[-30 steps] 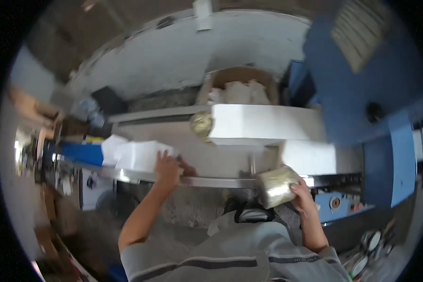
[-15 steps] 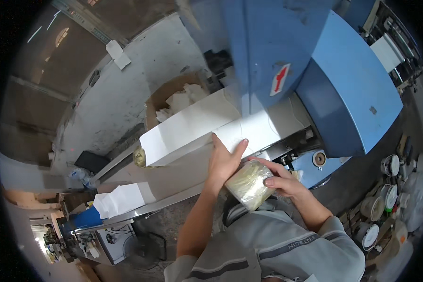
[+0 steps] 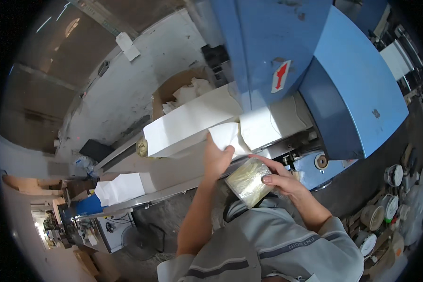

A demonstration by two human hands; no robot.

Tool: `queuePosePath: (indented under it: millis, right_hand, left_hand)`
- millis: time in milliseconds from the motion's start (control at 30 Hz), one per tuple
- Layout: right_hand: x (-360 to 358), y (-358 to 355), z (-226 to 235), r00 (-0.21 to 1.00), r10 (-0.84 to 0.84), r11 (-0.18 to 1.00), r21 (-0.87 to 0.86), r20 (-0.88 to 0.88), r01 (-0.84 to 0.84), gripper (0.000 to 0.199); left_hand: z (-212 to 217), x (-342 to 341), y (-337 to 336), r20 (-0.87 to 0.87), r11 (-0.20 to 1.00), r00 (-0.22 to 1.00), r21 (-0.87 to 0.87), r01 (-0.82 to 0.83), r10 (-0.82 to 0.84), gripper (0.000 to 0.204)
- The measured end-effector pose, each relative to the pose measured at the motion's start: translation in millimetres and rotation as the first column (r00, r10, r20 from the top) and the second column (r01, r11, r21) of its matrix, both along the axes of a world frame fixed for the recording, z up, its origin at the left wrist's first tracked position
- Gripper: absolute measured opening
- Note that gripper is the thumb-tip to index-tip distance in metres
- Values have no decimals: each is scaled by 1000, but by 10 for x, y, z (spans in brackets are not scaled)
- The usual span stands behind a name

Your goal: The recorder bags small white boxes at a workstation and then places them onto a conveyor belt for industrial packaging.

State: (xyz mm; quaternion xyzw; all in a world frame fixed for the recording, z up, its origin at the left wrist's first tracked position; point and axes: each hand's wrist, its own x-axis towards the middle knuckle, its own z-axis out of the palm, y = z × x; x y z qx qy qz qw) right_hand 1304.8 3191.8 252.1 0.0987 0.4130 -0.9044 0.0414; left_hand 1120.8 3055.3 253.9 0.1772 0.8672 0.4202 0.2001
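Left hand (image 3: 217,159): reaches up from the lower edge onto the grey machine bed (image 3: 174,171); fingers closed on the lower edge of a small white paper stack (image 3: 228,136); thumb on top, the stack jutting up and away from the palm.
Small white paper stack: tilted, its far end touching the white stack at the machine mouth (image 3: 263,126); just right of the long white paper bundle (image 3: 190,121).
Right hand (image 3: 279,181): clenched around a clear yellowish packet (image 3: 249,181); forefinger laid across the packet's near face, thumb along its upper edge; the packet sticks out to the left of the palm, held close above the person's chest.
Packet to paper: near the left hand, just below and right of it; whether the two touch I cannot tell.
Blue machine (image 3: 315,70): rises above both hands; a red arrow label (image 3: 280,76) on its front.
Further left: a second white bundle (image 3: 120,189) lies on the bed, well apart from the hands.
Behind: a brown cardboard box (image 3: 167,94) with white scraps inside.
Lower right: round tins (image 3: 380,211) on the floor.
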Motion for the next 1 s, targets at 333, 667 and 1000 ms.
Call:
queuePosePath:
  millis: [333, 667, 1000]
  right_hand:
    - [-288, -338, 96, 998, 53, 996, 70, 28, -55, 86]
    - [-628, -752, 150, 996, -29, 979, 202, 85, 11, 90]
    - [-1200, -1049, 117, 983, -149, 351, 924, -104, 151, 90]
  left_hand:
    - [-673, -939, -2568, 510, 868, 837, 305, -391, 198, 66]
    - [120, -659, -1974, -444, 764, 696, -602, 234, -564, 33]
    - [56, -852, -2505, 32, 419, 783, -831, 366, -621, 67]
